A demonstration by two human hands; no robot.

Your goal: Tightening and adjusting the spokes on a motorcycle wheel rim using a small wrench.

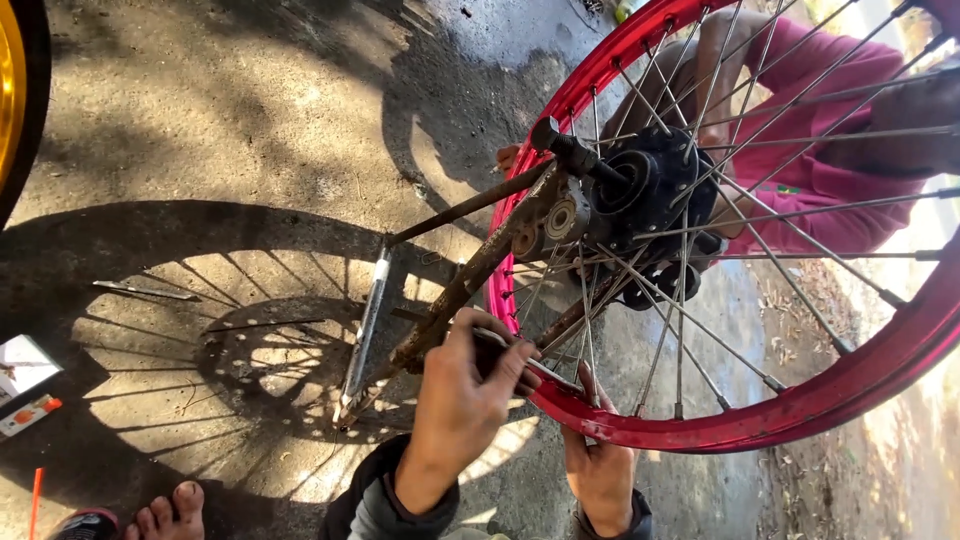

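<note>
Red rim fills the right of the view, its top and right arcs cut off by the frame. Black hub sits at centre, spokes fanning out to the rim.

Left hand, just left of the rim's lower arc, is curled around a thin metal tool; fingers closed on it, thumb on top. The tool's tip runs in among the spokes; its working end is hard to make out.

Right hand is below the rim's lowest part, fingers reaching up and pressing against the rim's inner face; the palm is partly hidden by the rim. Whether it grips anything, cannot tell.

Rusty stand carries the hub axle, slanting down and left from the hub. A silver rod lies on the concrete left of the rim.

Behind the spokes, a person in a pink shirt, mostly screened. Bare toes at the bottom edge, far left of the rim. Yellow rim is cropped at upper left.
</note>
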